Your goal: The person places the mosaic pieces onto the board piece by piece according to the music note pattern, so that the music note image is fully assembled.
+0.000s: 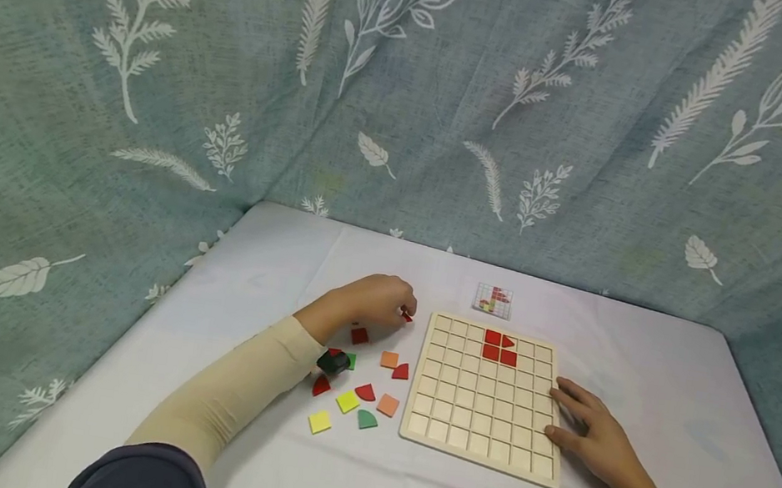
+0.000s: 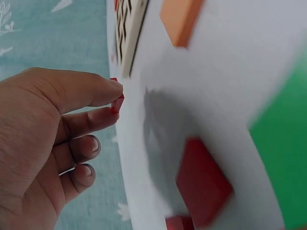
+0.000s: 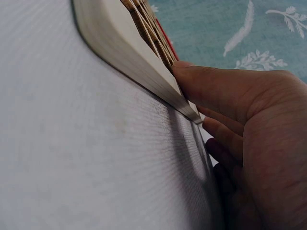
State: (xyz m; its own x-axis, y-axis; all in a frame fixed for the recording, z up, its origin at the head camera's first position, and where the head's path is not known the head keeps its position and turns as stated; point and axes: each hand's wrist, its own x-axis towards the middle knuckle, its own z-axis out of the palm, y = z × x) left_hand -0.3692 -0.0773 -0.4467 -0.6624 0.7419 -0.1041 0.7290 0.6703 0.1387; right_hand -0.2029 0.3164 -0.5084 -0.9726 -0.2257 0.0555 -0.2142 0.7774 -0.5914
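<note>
My left hand (image 1: pixel 377 299) pinches a small red tile (image 2: pixel 118 102) between thumb and forefinger, raised above the white cloth left of the board. Most of that tile is covered by the fingertips. The pale wooden grid board (image 1: pixel 443 404) carries several red tiles (image 1: pixel 491 352) near its far edge, among them one with a pointed side. At the board's right edge rests my right hand (image 1: pixel 593 439), thumb on the rim (image 3: pixel 184 103) and the other fingers spread along the side. Below the left hand lies a loose red square tile (image 1: pixel 359 335).
Loose tiles lie left of the board: orange squares (image 1: pixel 387 405), yellow pieces (image 1: pixel 348 402), a green quarter-round (image 1: pixel 367 419) and red quarter-rounds (image 1: pixel 365 392). A small pattern card (image 1: pixel 493 301) lies beyond the board. A leaf-patterned curtain (image 1: pixel 411 112) rises behind the table.
</note>
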